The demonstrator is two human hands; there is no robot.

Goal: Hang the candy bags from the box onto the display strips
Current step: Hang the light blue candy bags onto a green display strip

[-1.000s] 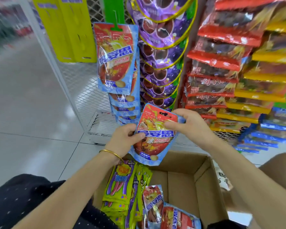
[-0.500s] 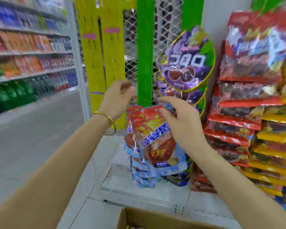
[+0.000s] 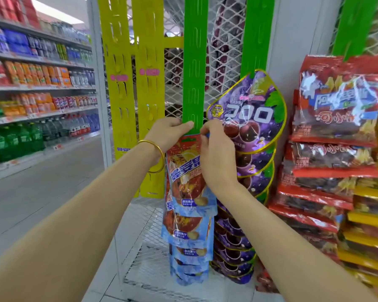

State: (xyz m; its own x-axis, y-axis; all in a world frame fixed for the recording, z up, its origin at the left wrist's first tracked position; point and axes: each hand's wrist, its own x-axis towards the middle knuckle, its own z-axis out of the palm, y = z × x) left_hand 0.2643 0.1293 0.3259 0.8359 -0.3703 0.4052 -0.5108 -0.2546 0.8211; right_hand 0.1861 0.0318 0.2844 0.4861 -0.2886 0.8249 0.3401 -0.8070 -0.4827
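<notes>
Left hand (image 3: pixel 168 132) pinches the green strip (image 3: pixel 194 83) steady; right hand (image 3: pixel 216 153) grips the candy bag (image 3: pixel 187 171); best to seat its hang-hole squarely over the strip's tab.

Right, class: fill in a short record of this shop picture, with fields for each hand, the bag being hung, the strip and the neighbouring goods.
left hand: pinches the green strip at the bag's top
right hand: grips the bag's top right edge
bag: red and blue, at the strip
green strip: bare above the hands, matching bags below
neighbours: purple bags right, yellow strips left
</notes>
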